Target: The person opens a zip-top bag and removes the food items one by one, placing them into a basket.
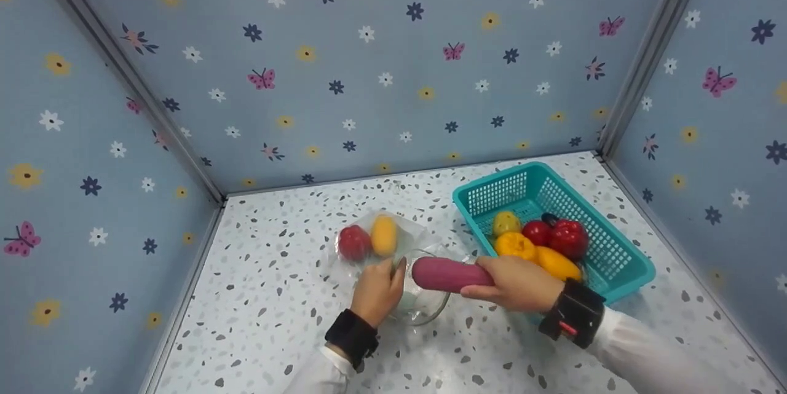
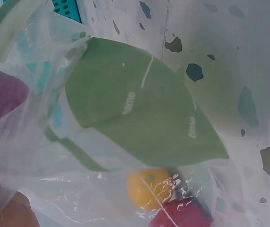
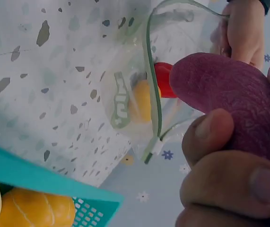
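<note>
My left hand [image 1: 376, 293] pinches the rim of a clear zip bag [image 2: 125, 104] with a green seal strip. The bag lies on the table with its mouth held wide toward me. Inside, at its far end, are a red round fruit [image 1: 354, 243] and a yellow oblong fruit [image 1: 384, 235]. My right hand [image 1: 513, 282] grips a purple sweet potato [image 1: 449, 275], long and wrinkled, by its rear part. Its rounded front end points left, overlapping the bag's opening in the head view. In the right wrist view, the fingers [image 3: 210, 130] curl round it.
A teal basket [image 1: 553, 173] stands to the right, close beyond my right hand. It holds a yellow bell pepper [image 1: 515, 246], a red pepper [image 1: 569, 239] and several other pieces. Patterned panels [image 1: 393, 62] wall the speckled table [image 1: 270, 295] at the back and both sides.
</note>
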Tool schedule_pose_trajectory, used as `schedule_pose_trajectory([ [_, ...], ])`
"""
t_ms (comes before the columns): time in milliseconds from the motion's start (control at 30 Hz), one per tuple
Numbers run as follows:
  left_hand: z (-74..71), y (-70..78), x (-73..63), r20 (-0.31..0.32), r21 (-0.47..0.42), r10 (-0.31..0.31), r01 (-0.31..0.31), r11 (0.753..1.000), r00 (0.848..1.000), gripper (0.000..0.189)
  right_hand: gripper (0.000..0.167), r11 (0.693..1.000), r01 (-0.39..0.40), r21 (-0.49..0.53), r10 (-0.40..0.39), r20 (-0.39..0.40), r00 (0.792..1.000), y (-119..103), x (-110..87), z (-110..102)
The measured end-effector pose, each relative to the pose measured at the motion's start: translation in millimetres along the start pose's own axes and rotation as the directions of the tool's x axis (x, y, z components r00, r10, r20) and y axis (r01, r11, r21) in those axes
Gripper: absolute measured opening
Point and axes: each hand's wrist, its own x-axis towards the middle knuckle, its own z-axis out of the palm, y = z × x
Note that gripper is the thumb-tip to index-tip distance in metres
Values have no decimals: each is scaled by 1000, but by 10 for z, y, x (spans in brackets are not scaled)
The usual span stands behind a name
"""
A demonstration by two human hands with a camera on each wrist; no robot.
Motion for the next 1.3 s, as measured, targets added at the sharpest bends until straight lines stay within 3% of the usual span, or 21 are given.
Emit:
schedule_pose_trajectory([
  [67,4,-7,-6,-1,-5,3,-3,1000,1000,47,54,1000,-12,3,12,-5,1000,45,-66,-105],
  [233,6,-7,-20,-19,7,-7,7,1000,1000,48,46,998,57,-7,-58,-37,998,215,-185,-323],
  [367,-4,-1,-28,-7,14,-37,37,999,999,48,41,992,92,89,-92,4,996,378,-228,-487],
  [467,-4,-6,-30,-17,16,-25,25,1000,1000,47,39,985,94,146,-95,3,995,504,-236,-613],
  [567,1,-11,-32,-37,19,5,-5,1000,999,47,40,984,64,167,-55,-54,997,641,-205,-709],
  [667,-1,-14,-31,-37,21,11,-11,1000,999,46,49,986,-12,165,34,-127,991,802,-125,-763],
  [833,-6,-15,-33,-3,10,-4,4,1000,1000,45,69,974,-180,136,203,-180,962,1101,34,-767],
  [933,-1,-17,-39,13,-1,0,0,1000,1000,44,71,962,-248,117,266,-185,946,1236,114,-732],
  [1033,-1,-14,-44,22,-14,3,-2,1000,1000,44,68,952,-285,112,302,-194,933,1303,180,-668],
  [1300,12,-14,-59,-8,11,19,-19,1000,1000,44,60,952,-296,74,305,-251,919,1304,306,-450],
])
